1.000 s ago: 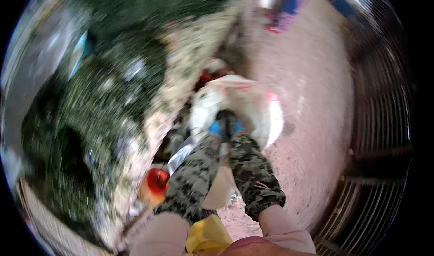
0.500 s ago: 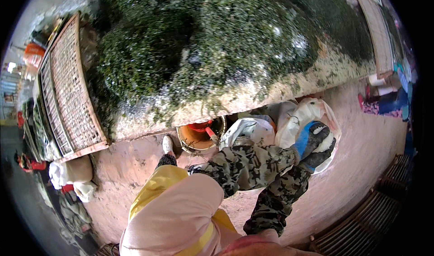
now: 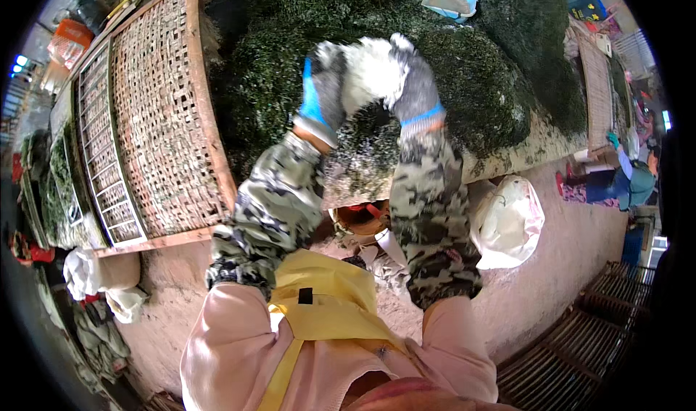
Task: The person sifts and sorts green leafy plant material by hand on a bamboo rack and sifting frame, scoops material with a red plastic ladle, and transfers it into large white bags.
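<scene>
My left hand [image 3: 324,88] and my right hand [image 3: 417,88], both in grey and blue work gloves, are raised over the pile of dark green leafy stuff [image 3: 268,70]. Between them they cup a heap of white powder [image 3: 367,70], blurred by motion; whether it is coarse or fine I cannot tell. The fingers curve round its two sides and partly hide behind it. White specks lie on the greens just below. Nearer and to the right, an open white sack [image 3: 516,215] with pale contents stands on the floor.
A blue basin [image 3: 449,3] rests on the far part of the pile. A woven bamboo panel [image 3: 156,113] stands on the left. Under the ledge is a brown bucket [image 3: 357,219]. Slatted racks [image 3: 580,338] line the lower right. Another person [image 3: 620,179] is at the far right.
Both hands have moved from the white sack at the right to over the green pile, carrying white powder. The view has shifted, and the basin and another person now show.
</scene>
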`<move>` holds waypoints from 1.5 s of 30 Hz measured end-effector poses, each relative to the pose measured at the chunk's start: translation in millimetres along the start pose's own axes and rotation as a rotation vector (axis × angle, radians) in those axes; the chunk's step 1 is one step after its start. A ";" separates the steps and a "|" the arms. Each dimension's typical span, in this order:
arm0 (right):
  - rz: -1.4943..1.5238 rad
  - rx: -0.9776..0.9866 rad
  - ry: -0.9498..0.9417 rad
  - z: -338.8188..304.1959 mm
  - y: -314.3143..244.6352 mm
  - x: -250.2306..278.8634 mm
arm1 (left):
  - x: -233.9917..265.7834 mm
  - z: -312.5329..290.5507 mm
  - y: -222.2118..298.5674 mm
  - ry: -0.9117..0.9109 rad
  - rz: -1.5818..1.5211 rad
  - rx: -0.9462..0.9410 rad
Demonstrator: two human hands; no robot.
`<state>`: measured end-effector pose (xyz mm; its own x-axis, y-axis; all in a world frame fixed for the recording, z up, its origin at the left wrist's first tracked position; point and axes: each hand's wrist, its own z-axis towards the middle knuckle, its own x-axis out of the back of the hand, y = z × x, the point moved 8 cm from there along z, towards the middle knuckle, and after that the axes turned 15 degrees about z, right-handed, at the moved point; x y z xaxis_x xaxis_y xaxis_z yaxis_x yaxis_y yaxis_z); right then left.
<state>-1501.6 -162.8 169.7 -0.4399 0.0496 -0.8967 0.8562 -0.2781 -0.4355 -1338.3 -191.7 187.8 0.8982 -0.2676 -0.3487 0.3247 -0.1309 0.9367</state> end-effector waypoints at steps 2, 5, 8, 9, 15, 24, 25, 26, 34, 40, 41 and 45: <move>-0.777 0.152 -0.449 38.8 2.1 -11.8 | 49.5 18.9 40.2 0.030 0.153 0.083; -0.263 0.139 0.099 47.1 17.2 -23.5 | 140.9 44.2 56.3 0.050 0.373 -0.028; 0.335 -0.208 -0.039 76.4 57.7 14.7 | 198.3 63.5 12.3 -0.018 0.217 0.060; 0.395 -0.193 0.151 83.1 74.5 28.4 | 203.6 62.9 13.9 -0.032 0.561 -0.054; -2.514 0.086 0.456 93.3 166.8 15.4 | 165.5 76.0 8.5 -0.262 1.745 -0.019; -2.380 -0.379 0.042 -17.7 149.4 38.9 | 185.7 93.6 -26.4 -0.550 2.034 0.109; -2.373 -0.435 0.141 -4.0 145.8 42.7 | 184.4 111.0 -27.4 -0.520 2.010 0.141; -2.370 -0.168 0.136 11.3 142.0 49.0 | 174.5 126.1 -22.8 -0.493 1.987 0.118; -1.794 0.235 0.183 81.1 127.3 49.9 | 173.1 169.8 -33.5 -0.210 1.674 -0.041; -0.001 -0.178 0.342 100.3 99.0 13.6 | 148.9 155.6 29.4 -0.141 0.325 0.204; 0.047 -0.207 0.183 109.6 77.3 -22.1 | 125.0 147.4 70.8 -0.181 0.214 0.199; 0.231 -0.509 -0.469 124.9 -0.8 -137.3 | 49.2 116.7 217.5 -0.211 0.783 -0.325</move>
<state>-1475.7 -289.2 303.1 -0.2051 -0.4048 -0.8911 0.9106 0.2548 -0.3254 -1258.1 -344.7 370.8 0.8352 -0.3417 0.4309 -0.2662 0.4344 0.8605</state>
